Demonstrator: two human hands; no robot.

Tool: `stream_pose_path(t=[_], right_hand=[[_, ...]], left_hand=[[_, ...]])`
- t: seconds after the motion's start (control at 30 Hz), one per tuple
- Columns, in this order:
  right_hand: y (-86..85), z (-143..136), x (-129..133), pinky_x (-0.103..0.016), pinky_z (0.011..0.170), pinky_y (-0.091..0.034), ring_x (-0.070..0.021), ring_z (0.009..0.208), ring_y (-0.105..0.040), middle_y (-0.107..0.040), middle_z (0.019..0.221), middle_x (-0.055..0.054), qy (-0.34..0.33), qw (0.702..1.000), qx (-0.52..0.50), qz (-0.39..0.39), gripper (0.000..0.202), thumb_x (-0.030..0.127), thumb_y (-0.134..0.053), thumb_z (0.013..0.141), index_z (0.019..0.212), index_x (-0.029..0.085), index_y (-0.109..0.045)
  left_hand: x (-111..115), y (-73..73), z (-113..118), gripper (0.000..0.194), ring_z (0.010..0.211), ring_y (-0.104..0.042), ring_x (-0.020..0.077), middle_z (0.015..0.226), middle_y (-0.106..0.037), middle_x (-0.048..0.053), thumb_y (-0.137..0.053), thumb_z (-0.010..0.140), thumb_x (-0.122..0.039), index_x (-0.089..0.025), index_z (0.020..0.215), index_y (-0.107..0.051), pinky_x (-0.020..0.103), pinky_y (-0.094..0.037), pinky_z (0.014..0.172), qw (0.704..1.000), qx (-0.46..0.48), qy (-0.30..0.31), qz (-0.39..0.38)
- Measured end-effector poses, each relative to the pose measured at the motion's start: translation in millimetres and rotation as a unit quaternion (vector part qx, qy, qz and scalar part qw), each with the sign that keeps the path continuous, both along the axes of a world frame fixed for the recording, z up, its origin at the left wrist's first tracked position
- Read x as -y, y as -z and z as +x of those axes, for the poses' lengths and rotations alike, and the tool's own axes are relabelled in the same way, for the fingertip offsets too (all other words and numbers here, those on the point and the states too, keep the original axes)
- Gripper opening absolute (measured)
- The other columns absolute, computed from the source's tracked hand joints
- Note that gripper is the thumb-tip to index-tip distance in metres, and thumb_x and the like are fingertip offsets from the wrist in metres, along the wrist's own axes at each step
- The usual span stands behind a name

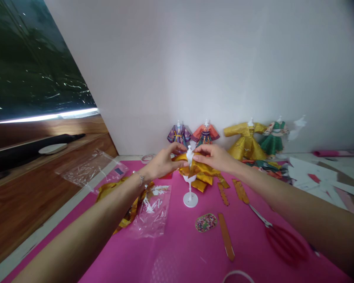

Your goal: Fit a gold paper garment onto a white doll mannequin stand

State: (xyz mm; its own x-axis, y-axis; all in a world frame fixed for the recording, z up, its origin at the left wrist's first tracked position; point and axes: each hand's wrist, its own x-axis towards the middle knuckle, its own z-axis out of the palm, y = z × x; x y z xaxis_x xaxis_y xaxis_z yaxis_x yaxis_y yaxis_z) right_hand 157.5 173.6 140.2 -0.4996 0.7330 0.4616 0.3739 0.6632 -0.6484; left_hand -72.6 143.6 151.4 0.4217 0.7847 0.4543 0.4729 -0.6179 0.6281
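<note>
A small white doll mannequin (190,156) stands upright on a round white base in front of me. Shiny golden-yellow fabric (203,177) is draped round its upper body, with folds hanging to the right. On the mannequin's left side, my left hand (166,159) pinches the fabric between thumb and fingers. My right hand (214,157) grips the same fabric near the other shoulder, thumb and forefinger closed on it. Below the cloth, the thin stand pole shows. The exact fold under the fingertips is hidden.
Dressed miniature mannequins, among them a yellow dress (248,141), line the wall. Red-handled scissors (283,239) lie at right on the pink mat (183,251). Nearby are an orange strip (226,236), an oval patterned piece (206,223), a plastic bag (153,220) and fabric scraps.
</note>
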Motion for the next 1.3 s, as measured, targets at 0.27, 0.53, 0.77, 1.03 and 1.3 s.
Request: stream_pose_path(t=[0.27,0.53,0.77,1.03,1.3], right_hand=[[-2.3,0,1,-0.031,0.066,-0.045,-0.0176,0.074,-0.063,-0.071,0.082,-0.001,0.002,1.0,0.008,0.009,0.013,0.033,-0.063,0.086,0.091,0.022,-0.068],[-4.2,-1,3,-0.032,0.07,-0.047,-0.0186,0.078,-0.065,-0.072,0.085,0.0,0.007,1.0,0.023,0.01,0.011,0.032,-0.065,0.087,0.093,0.024,-0.068],[-1.9,-1,0,-0.031,0.07,-0.048,-0.018,0.079,-0.065,-0.072,0.086,-0.001,-0.006,1.0,0.017,0.005,0.012,0.032,-0.064,0.088,0.093,0.023,-0.068],[-3.9,0,1,-0.031,0.068,-0.048,-0.0183,0.078,-0.065,-0.072,0.086,-0.002,-0.005,1.0,0.02,0.003,0.013,0.033,-0.064,0.089,0.094,0.022,-0.069],[-4.0,1,2,-0.031,0.07,-0.046,-0.0181,0.078,-0.065,-0.071,0.085,0.0,0.005,0.999,0.027,0.019,0.012,0.034,-0.064,0.088,0.093,0.024,-0.068]], left_hand=[[19,5.9,25,0.017,0.11,-0.06,0.0259,0.118,-0.061,0.007,-0.07,0.078,-0.023,-0.022,0.087,-0.056,0.046,-0.044,0.1,0.988,0.017,-0.107,0.114],[22,4.8,37,0.01,0.104,-0.061,0.0235,0.108,-0.062,0.006,-0.058,0.083,-0.016,-0.022,0.075,-0.055,0.042,-0.048,0.093,0.981,0.029,-0.157,0.112],[18,7.9,31,0.011,0.081,-0.063,0.0203,0.088,-0.067,0.005,-0.054,0.084,-0.022,-0.021,0.073,-0.051,0.036,-0.053,0.072,0.981,0.06,-0.18,0.051],[24,0.8,42,0.013,0.098,-0.062,0.0241,0.102,-0.064,0.006,-0.067,0.08,-0.026,-0.021,0.074,-0.056,0.043,-0.048,0.092,0.976,0.04,-0.197,0.083],[26,5.8,38,0.01,0.112,-0.059,0.0266,0.115,-0.059,0.009,-0.063,0.086,-0.02,-0.02,0.077,-0.063,0.051,-0.042,0.102,0.98,0.024,-0.154,0.128]])
